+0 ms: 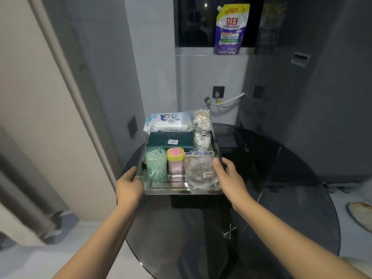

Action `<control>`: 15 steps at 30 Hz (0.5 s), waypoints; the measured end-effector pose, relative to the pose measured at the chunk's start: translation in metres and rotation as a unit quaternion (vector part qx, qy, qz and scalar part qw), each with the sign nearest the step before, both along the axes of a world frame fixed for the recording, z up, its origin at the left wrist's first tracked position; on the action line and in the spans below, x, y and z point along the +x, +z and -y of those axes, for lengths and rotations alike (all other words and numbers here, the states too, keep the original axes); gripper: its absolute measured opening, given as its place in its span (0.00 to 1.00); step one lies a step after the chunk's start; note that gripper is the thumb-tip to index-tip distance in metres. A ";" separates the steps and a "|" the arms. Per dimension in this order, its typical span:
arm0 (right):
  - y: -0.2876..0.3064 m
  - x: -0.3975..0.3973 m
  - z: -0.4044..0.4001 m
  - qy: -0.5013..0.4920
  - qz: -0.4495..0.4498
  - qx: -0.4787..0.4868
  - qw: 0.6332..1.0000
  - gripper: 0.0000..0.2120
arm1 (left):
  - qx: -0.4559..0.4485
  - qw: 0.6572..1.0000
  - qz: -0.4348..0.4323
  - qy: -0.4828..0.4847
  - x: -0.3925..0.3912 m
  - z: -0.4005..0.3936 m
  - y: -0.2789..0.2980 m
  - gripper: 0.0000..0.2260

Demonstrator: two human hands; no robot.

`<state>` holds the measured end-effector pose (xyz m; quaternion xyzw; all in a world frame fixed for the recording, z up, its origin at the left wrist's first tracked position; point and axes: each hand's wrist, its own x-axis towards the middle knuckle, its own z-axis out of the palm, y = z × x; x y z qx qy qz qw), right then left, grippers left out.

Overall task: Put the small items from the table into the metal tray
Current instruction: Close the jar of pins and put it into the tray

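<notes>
The metal tray sits over the left part of the round dark glass table. My left hand grips its left rim and my right hand grips its right rim. Inside stand a green tub of floss picks, a pink jar with a yellow lid, a clear round box of pins, a dark green box, a jar of cotton swabs, a bag of cotton swabs and a pack of baby wipes.
A grey wall with a dark switch plate rises to the left. Behind the table are a wall outlet and white hoses. A purple detergent pouch stands on the window ledge. A plate lies on the floor at right.
</notes>
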<state>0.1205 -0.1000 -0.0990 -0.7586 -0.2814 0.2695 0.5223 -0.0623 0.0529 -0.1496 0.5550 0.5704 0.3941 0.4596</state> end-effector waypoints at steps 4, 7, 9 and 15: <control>-0.004 -0.008 -0.008 0.017 -0.006 -0.007 1.000 0.28 | -0.014 0.999 0.029 0.026 -0.012 -0.009 -0.006 0.20; -0.007 -0.015 -0.013 0.038 -0.001 -0.012 0.999 0.28 | -0.021 0.998 0.038 0.042 -0.022 -0.015 -0.008 0.20; -0.008 -0.023 -0.016 0.053 0.002 -0.010 0.999 0.28 | -0.025 0.997 0.042 0.051 -0.031 -0.022 -0.009 0.20; -0.015 -0.036 -0.024 0.078 0.005 -0.012 0.997 0.31 | -0.033 0.995 0.069 0.065 -0.054 -0.050 -0.035 0.21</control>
